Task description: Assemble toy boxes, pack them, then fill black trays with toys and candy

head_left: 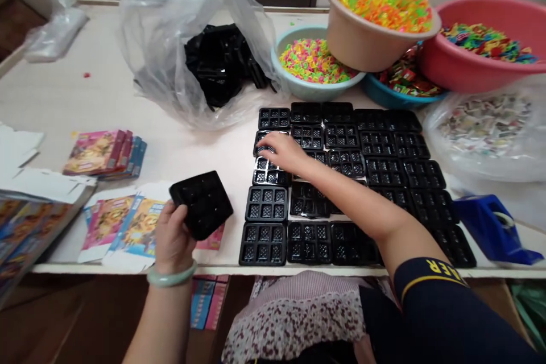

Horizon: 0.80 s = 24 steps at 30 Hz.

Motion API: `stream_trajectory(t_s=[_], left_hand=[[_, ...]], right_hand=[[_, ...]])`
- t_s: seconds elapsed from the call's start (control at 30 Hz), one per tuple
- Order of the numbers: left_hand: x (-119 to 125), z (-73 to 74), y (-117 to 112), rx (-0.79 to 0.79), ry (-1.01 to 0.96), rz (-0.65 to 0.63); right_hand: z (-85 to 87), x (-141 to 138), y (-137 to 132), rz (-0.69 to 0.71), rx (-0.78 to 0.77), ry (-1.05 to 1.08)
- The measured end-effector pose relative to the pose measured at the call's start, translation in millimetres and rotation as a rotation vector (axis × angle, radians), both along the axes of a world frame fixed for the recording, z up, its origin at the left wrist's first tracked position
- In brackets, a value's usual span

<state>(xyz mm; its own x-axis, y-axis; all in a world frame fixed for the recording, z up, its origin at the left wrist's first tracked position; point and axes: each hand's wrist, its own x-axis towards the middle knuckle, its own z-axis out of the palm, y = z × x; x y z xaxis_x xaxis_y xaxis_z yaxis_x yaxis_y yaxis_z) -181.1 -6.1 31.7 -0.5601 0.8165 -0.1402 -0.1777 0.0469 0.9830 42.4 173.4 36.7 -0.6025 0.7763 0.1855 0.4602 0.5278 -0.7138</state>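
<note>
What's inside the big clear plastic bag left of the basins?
The clear plastic bag holds glossy black plastic pieces, probably trays; whatever lies beneath them is covered.

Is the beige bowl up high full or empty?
Full: the beige bowl has little orange, yellow and green bits heaped above its rim.
</note>
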Motion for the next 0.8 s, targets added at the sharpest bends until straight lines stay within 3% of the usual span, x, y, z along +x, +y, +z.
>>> stream_trajectory(t_s=[0.1,0.2,0.3,0.4,0.47,0.63,0.8], left_hand=[[12.6,3.6,28.9,0.109,0.294,-0.131],[32.4,4.5,52.8,0.150,0.524,-0.298],[47.2,2.9,61.2,0.151,0.620,-0.347],[49.0,-2.6,61.9,0.110,0.508,-0.401],[40.4,-7.1,62.5,0.095,0.420,-0.367],[-0.9,-11.1,58.1,0.183,0.382,0.040],[-20.1,-10.1,39.2,0.136,0.451,0.011]], right_hand=[[11.6,-27.2,-43.2,0.113,-0.242,0.412],[10.7,-43.6,-67.9,-0.079,-0.475,0.734],[2.7,-44.7,-69.9,-0.253,-0.595,0.795],[-6.6,-44.4,-61.9,-0.231,-0.683,0.768],[-11.8,-48.7,-56.2,-0.233,-0.811,0.781],[-23.3,-74.6,-39.2,-0.431,-1.078,0.986],[-26.6,-97.1,-34.0,-0.505,-1.298,0.931]])
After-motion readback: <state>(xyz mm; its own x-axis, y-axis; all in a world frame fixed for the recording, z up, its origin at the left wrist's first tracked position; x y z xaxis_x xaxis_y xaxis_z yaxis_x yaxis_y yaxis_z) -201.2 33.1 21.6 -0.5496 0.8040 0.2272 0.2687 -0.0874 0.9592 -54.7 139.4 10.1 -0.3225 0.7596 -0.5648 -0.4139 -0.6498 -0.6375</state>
